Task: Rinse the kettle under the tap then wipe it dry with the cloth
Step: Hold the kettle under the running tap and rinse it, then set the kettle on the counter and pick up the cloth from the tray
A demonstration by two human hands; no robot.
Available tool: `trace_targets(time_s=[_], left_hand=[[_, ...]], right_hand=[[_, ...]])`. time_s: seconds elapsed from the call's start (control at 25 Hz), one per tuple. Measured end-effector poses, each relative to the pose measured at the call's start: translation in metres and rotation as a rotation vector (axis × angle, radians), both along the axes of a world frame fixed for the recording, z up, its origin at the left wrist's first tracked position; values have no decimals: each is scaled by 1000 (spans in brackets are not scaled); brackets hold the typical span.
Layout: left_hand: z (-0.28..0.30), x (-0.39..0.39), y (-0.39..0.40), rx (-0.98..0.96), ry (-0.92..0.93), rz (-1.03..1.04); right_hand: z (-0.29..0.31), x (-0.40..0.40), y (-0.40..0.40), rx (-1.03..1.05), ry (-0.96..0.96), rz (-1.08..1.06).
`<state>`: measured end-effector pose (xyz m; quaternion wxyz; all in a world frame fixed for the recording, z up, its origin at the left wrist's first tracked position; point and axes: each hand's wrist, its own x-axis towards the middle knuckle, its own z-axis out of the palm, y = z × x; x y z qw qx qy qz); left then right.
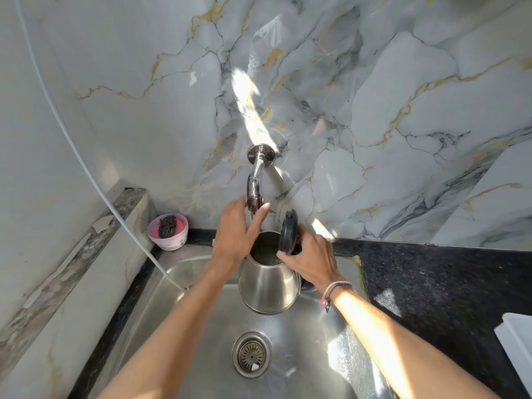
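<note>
A steel kettle point(269, 283) hangs over the sink point(190, 272), directly under the chrome wall tap point(256, 180). Its black lid point(288, 230) stands open and upright. My right hand point(309, 257) grips the kettle by its handle side, with the thumb at the rim. My left hand point(240, 231) is on the tap's lower end, thumb and fingers around the spout or knob. I cannot tell whether water is running. No cloth is in view.
A pink tub with a dark scrubber point(168, 231) sits at the sink's back left corner. A white hose point(86, 168) runs down into the basin. The drain point(252, 354) lies below the kettle. Black counter point(431, 277) extends right, with a white object point(518, 341) at its edge.
</note>
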<state>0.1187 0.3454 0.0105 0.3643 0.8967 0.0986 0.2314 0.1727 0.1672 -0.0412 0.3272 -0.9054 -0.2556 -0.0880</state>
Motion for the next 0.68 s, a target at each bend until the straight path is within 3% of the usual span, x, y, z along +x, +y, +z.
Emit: trace_targets(time_s=[0.16, 0.32, 0.56, 0.68], left_hand=[[-41, -58, -20, 313, 373, -200], [-52, -73, -75, 647, 378, -256], [-59, -82, -213, 715, 289, -251], [-69, -83, -269, 669, 350, -271]], right_hand=[[2, -11, -42, 10, -9, -7], [9, -28, -110, -5, -56, -28], [7, -44, -247, -13, -65, -59], [-2, -45, -304, -37, -79, -61]])
